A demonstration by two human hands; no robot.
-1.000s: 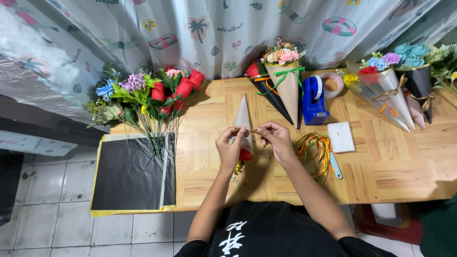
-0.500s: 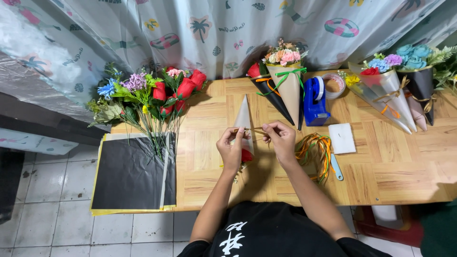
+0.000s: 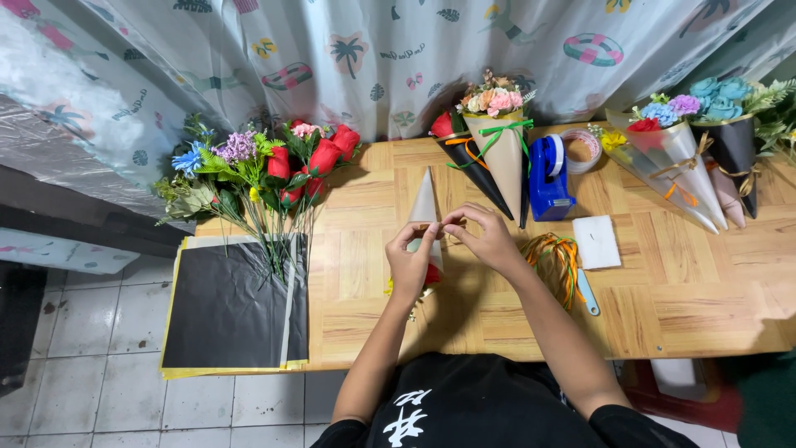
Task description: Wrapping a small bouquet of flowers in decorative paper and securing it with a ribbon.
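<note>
Paper cone (image 3: 424,199): held over the surface (image 3: 663,290), left hand (image 3: 410,265) and right hand (image 3: 485,241) fingers pinched closed on it; ribbon coil (image 3: 554,257) beside.

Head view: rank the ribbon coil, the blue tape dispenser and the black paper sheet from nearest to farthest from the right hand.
From the right hand:
1. Ribbon coil, just to its right on the table.
2. Blue tape dispenser, beyond it, toward the curtain.
3. Black paper sheet, far left, overhanging the table edge.
</note>
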